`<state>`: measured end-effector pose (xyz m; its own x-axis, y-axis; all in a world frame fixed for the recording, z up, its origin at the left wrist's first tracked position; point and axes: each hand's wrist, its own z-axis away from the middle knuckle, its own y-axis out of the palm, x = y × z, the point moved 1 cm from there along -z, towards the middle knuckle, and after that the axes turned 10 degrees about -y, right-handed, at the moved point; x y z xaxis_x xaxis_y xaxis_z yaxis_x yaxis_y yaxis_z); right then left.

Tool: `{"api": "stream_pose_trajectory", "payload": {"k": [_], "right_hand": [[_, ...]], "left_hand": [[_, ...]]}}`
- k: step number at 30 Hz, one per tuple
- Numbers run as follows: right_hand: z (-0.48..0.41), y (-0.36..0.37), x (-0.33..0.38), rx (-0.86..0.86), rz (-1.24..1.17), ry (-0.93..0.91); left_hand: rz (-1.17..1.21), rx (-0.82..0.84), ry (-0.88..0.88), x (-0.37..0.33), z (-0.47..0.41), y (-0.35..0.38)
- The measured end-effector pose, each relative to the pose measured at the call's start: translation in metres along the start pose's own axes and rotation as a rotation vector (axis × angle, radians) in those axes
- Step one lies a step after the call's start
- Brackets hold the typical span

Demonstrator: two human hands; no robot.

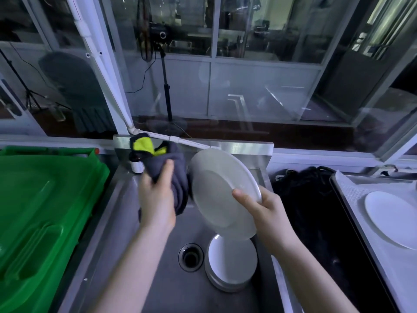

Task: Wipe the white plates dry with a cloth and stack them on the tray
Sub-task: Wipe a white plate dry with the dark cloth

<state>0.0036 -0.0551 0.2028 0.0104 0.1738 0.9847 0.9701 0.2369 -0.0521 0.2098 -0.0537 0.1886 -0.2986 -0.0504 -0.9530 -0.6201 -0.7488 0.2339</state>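
Head view only. The left grip (158,197) is clenched round a bunched grey-and-yellow cloth (173,175), thumb on top. It sits at 9 o'clock of the held plate (221,193). The cloth meets that plate's left rim; whether it touches the far face I cannot tell.

The right grip (268,215) pinches the plate's rim at about 4 o'clock. The thumb is on the underside facing the camera, and the fingers behind are hidden. The plate is tilted up on edge over the sink (135,245). Likely reasons: drips fall into the basin, and one hand steadies while the other wipes.

The plate stack (232,265) lies flat in the sink at 6 o'clock of the held plate, with the drain (190,256) at its 9 o'clock. These probably wait for wiping.

The tray (352,190) sits at 3 o'clock of the frame on the tabletop. One white plate (392,218) lies flat on it, probably done. A black heap (311,211) lies between sink and tray. A green bin (45,211) is at 9 o'clock.
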Motion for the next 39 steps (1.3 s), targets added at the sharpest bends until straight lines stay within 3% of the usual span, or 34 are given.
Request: {"api": "stream_pose_trajectory", "payload": {"k": [5,9,12,14,16,20,24,27,30,35,39], "right_hand": [[-0.005,0.021,0.005,-0.134,-0.155,0.038],[-0.014,0.025,0.011,-0.299,-0.1,0.062],[-0.023,0.024,0.014,-0.376,-0.132,0.094],[-0.025,0.024,0.015,-0.374,-0.19,0.089],[-0.022,0.025,0.012,-0.374,-0.122,0.095],[-0.009,0.028,0.012,-0.347,-0.083,0.078],[-0.016,0.018,0.021,-0.42,-0.097,0.123],[-0.022,0.017,0.023,-0.345,-0.075,0.101],[-0.018,0.024,0.024,-0.32,-0.102,0.063],[-0.008,0.023,0.024,-0.269,-0.114,-0.013],[-0.014,-0.002,0.025,-0.26,-0.084,-0.083]], "left_hand": [[-0.495,0.508,0.547,0.008,0.038,0.03],[-0.532,0.558,0.574,0.014,0.044,0.035],[-0.584,0.639,0.795,0.026,0.059,0.032],[-0.612,0.683,0.853,0.03,0.06,0.033],[-0.609,0.653,0.763,0.024,0.048,0.04],[-0.555,0.487,0.405,0.01,0.02,0.048],[-0.588,0.614,0.717,0.025,0.042,0.033],[-0.593,0.601,0.776,0.034,0.05,0.032],[-0.602,0.565,0.7,0.021,0.037,0.043],[-0.634,0.488,0.396,0.016,-0.004,0.044],[-0.426,0.499,0.206,0.047,0.008,0.009]]}}
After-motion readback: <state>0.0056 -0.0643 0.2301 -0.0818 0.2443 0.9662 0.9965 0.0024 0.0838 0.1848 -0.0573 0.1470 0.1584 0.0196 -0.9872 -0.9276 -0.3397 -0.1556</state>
